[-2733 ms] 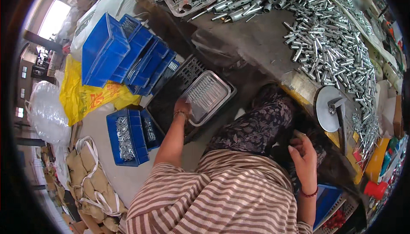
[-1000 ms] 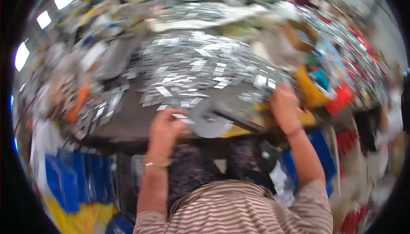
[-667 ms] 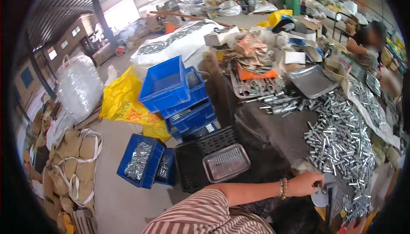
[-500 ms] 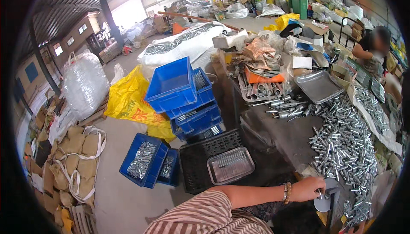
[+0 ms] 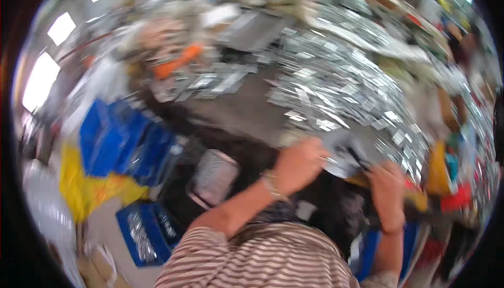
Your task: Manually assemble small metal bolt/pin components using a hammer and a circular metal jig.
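Motion blurs the whole picture. My left hand [image 5: 302,164] is closed at the near edge of the worktable, a small shiny metal piece [image 5: 329,160] showing at its fingertips. It is beside a round grey plate [image 5: 341,151] that has a dark handle-like bar [image 5: 359,158] across it. At the bar's near end, my right hand [image 5: 387,191] has its fingers curled in, seemingly around it. Just beyond both hands spreads a large heap of silver metal fasteners [image 5: 336,83].
Left of my arm lies a clear tray [image 5: 214,177] with metal pieces. Stacked blue bins [image 5: 123,141] stand farther left, with another blue bin [image 5: 142,233] of fasteners below. A grey metal tray [image 5: 254,29] and an orange item [image 5: 177,62] lie toward the back.
My view has swung right and down, smearing everything. My right hand has come into view at the bar. My left hand stays by the round plate.
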{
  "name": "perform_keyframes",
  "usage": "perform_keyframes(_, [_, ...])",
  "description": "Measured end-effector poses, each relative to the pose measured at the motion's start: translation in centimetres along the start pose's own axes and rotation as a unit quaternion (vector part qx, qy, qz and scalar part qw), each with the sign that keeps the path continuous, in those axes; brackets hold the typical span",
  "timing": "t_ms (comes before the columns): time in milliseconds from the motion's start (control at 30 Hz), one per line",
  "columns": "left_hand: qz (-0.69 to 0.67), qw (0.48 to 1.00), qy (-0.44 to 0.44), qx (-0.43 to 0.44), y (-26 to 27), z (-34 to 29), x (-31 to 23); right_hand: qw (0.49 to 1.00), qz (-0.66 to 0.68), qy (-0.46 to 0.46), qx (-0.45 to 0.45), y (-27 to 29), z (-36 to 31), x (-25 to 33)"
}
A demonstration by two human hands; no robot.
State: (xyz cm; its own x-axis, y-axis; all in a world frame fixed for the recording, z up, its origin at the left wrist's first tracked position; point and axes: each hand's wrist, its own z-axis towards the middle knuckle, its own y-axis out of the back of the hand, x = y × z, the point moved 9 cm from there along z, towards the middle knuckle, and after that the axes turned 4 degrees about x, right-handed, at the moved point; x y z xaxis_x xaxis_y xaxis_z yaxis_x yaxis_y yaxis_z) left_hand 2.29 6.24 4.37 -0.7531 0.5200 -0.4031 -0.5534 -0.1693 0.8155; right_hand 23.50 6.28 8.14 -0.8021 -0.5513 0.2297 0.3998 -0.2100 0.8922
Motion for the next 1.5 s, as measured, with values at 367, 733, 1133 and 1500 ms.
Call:
perform_keyframes(367, [-0.134,0.989,0.057,0.018,-0.5,1.3,0.1,0.993,0.110,-0.031,-0.010,-2.9,0.4,1.8])
perform_keyframes(733, [-0.171,0.981,0.092,0.030,-0.7,0.8,0.8,0.994,0.103,0.021,0.006,-3.7,1.2,2.4])
perform_keyframes(1133, [-0.214,0.972,0.088,0.037,-1.2,1.3,1.0,0.991,0.116,0.053,-0.033,-4.5,2.0,3.1])
perform_keyframes(1500, [-0.244,0.961,0.118,0.048,-1.3,1.0,1.2,0.991,-0.013,-0.109,-0.078,0.1,-0.4,-8.2])
